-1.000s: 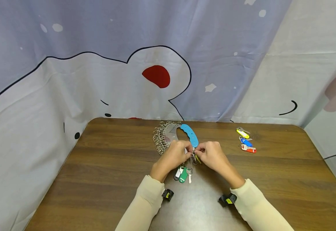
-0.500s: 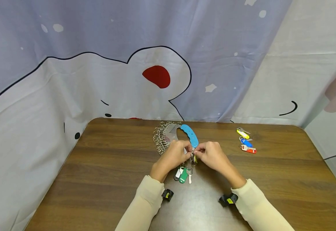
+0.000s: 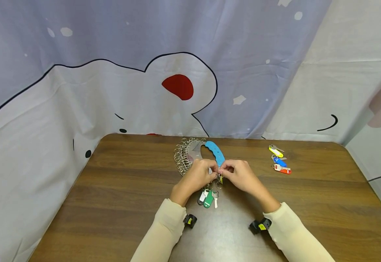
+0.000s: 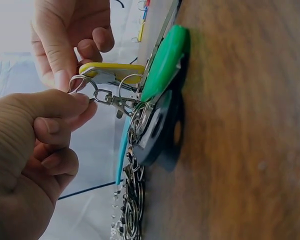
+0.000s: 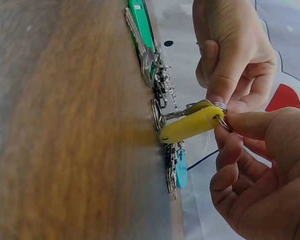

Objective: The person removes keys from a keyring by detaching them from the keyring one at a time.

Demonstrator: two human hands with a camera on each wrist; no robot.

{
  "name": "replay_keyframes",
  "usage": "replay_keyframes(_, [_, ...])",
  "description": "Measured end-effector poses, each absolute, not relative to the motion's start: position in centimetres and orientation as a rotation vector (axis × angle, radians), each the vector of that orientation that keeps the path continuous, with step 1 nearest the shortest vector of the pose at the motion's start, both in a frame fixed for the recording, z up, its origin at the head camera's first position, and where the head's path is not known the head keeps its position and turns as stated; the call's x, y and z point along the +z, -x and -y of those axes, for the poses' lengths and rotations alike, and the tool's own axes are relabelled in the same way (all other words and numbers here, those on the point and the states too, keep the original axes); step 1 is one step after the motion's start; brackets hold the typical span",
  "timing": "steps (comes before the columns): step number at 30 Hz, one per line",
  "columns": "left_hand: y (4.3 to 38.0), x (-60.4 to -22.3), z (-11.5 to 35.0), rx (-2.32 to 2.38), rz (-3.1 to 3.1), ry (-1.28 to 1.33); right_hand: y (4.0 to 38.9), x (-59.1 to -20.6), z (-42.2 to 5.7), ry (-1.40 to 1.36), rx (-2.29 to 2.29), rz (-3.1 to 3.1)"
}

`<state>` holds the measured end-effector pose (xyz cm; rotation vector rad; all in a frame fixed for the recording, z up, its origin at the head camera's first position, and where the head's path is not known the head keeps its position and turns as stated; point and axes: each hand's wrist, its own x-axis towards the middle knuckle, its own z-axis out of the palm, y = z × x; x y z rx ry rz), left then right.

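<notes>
Yellow key tag: the yellow key tag (image 5: 190,126) hangs from a split ring (image 4: 76,78) between the two hands, just above the table and near the lower end of the blue handle; a silver key (image 5: 197,106) lies along its side.
Swivel clasp: the metal swivel clasp (image 4: 121,104) reaches up to the pinching fingertips; whether the split ring is linked to its loop, I cannot tell.
Left hand: the left hand (image 3: 199,173) pinches the ringed metal between thumb and forefinger, other fingers curled.
Right hand: the right hand (image 3: 241,174) pinches the split ring with thumb and forefinger, fingertips close to the left's.
Metal plate: the curved metal plate (image 3: 195,149) lies flat beyond the left hand, edged with many rings; its blue handle (image 3: 215,153) curves on the right.
Green key tag: the green key tag (image 3: 208,199) lies between a black key tag (image 4: 155,132) and a loose-lying key (image 3: 215,198).
Far right: a second yellow key tag (image 3: 276,151), a blue key tag (image 3: 280,162) and a red key tag (image 3: 283,170) lie in a column on the wooden table (image 3: 128,189).
</notes>
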<state>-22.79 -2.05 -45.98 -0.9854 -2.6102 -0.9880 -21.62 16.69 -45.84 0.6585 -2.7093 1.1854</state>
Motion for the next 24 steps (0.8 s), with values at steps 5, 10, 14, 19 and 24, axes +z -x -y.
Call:
replay_keyframes(5, [22.86, -46.10, 2.01, -0.977, 2.575, 1.003, 21.49, -45.69, -16.60, -0.620, 1.132, 2.692])
replay_keyframes(10, [22.88, -46.21, 1.95, -0.987, 2.572, 0.996, 21.34, -45.57, -16.53, -0.562, 1.132, 2.709])
replay_keyframes(14, [22.82, -46.21, 1.94, -0.986, 2.580, 1.005, 21.34, -45.67, -16.55, -0.523, 1.126, 2.725])
replay_keyframes(19, [22.69, -46.06, 1.96, -0.965, 2.577, 1.027, 21.37, -45.74, -16.50, -0.495, 1.101, 2.732])
replay_keyframes(24, [22.60, -45.85, 2.01, -0.942, 2.572, 1.056, 21.37, -45.73, -16.34, -0.492, 1.040, 2.719])
